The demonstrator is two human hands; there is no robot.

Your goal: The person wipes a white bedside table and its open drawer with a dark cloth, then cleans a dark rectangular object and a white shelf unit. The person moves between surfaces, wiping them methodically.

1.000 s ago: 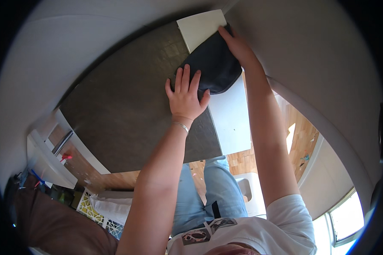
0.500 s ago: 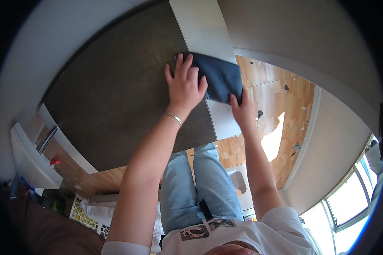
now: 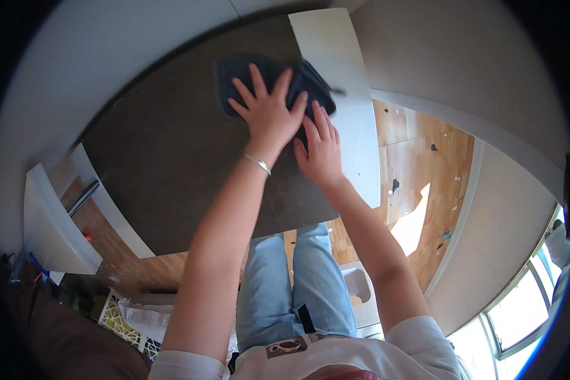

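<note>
A dark blue folded cloth (image 3: 315,87) lies on the dark grey-brown tabletop (image 3: 177,145), its right end close to the white strip (image 3: 351,120). Flat on its middle rests my left hand (image 3: 270,117), fingers spread wide. My right hand (image 3: 323,152) is beside it, just to the right, with stretched fingers reaching the cloth's near right edge. Motion blurs the cloth's left end and a thin dark part sticking out at its right corner. Both palms hide some of the fabric.
Wooden flooring (image 3: 411,152) with scattered dark scraps shows on the right, beyond the white strip. A white panel (image 3: 54,221) stands at the left. Below it is a white lattice crate (image 3: 123,323). A white stool-like seat (image 3: 361,291) is beside my legs.
The cloth has moved left, from overlapping the white strip to lying mostly on the dark top. My right hand let go of its right corner and came left, near my left hand, whose fingers spread wider.
</note>
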